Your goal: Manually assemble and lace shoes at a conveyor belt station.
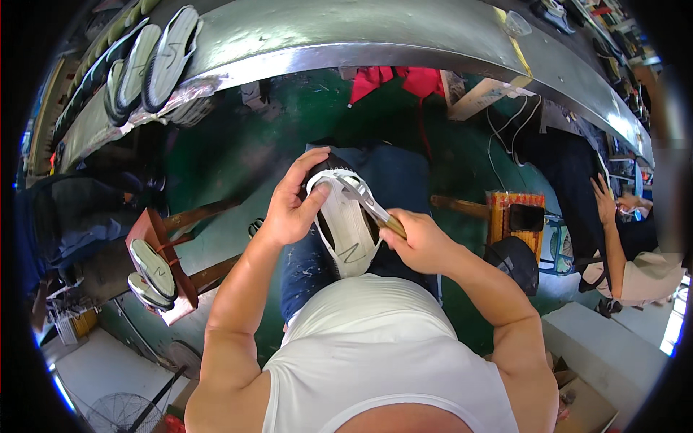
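Observation:
In my lap rests a shoe (345, 225) with its pale bottom turned up and a dark curved mark near the end closest to me. White material edges the bottom, and dark material shows at the far end. My left hand (294, 206) grips its far left side, the thumb pressed onto the bottom. My right hand (420, 244) is closed around the handles of metal pincers (367, 202). Their jaws meet the shoe's upper edge near the far end; whether they pinch material there I cannot make out.
A metal-topped bench (332, 27) curves across the far side, with several shoe bottoms (172, 58) at its left. More shoes (153, 268) lie on a wooden stool (189, 290). To the right, a phone (526, 218) lies on a patterned stool seat near another person's arm (612, 242).

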The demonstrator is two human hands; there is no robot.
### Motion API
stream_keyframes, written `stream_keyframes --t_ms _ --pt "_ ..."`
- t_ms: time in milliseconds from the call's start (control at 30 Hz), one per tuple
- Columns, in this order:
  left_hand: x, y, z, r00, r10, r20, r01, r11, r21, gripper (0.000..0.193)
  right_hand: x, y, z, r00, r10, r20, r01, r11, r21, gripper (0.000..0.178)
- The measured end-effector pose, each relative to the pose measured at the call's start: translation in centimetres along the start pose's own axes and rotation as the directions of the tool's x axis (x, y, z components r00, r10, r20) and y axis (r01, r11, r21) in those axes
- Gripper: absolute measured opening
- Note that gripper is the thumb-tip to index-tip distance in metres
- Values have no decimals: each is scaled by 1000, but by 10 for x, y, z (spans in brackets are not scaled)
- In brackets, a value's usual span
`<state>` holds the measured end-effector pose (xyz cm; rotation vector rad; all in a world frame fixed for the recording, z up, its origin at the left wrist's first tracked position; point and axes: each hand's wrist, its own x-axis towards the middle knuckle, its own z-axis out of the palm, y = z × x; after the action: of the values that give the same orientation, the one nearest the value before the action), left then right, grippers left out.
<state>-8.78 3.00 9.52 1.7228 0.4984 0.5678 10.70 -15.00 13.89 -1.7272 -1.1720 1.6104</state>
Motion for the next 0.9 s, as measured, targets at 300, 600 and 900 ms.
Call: stream_keyframes --t_ms 300,600,900 --pt "-6 -4 5 963 -236 -133 198 948 -249 43 0 -13 16 954 -205 -217 17 763 -646 25" --pt "-13 4 1 962 -248 -113 228 959 -168 49 13 -34 -3 883 -266 -387 197 958 -210 23" --pt "-62 -20 45 897 -428 -112 421 903 -80 82 -5 71 22 918 -103 -384 123 992 28 29"
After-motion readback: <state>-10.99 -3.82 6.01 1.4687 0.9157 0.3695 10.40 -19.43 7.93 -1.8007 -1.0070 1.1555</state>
